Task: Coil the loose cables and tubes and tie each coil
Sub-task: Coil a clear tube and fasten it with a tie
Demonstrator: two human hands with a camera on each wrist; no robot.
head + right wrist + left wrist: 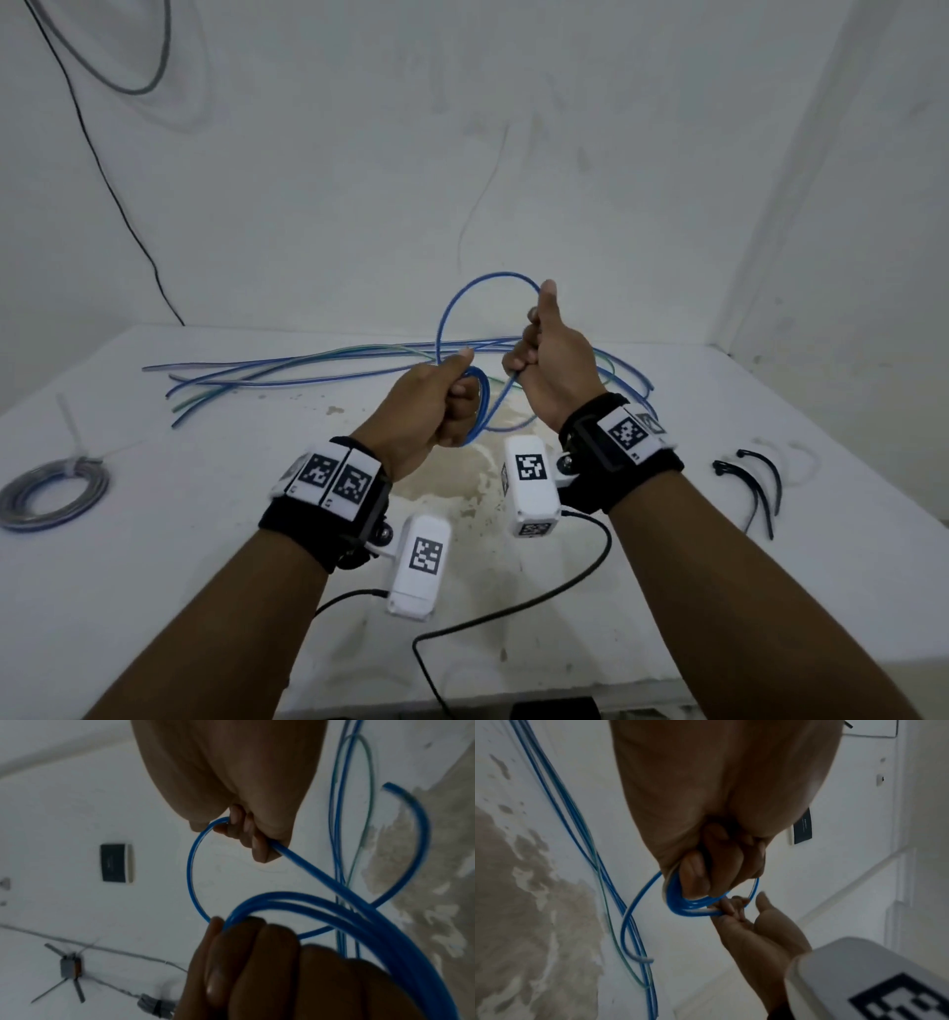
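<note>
The left hand (436, 406) has its fingers (695, 876) curled round a small coil of blue tube (480, 401), held above the stained patch (462, 478) of the surface (205, 514). Just right of the coil, the right hand (552, 367) grips the same tube in a fist, thumb up, and a loop (462, 298) arches from it behind the coil. Beyond the coil, loose tubes (287, 372) lie on the surface. Far left of it sits a tied coil (51, 493); far right, black ties (755, 478).
</note>
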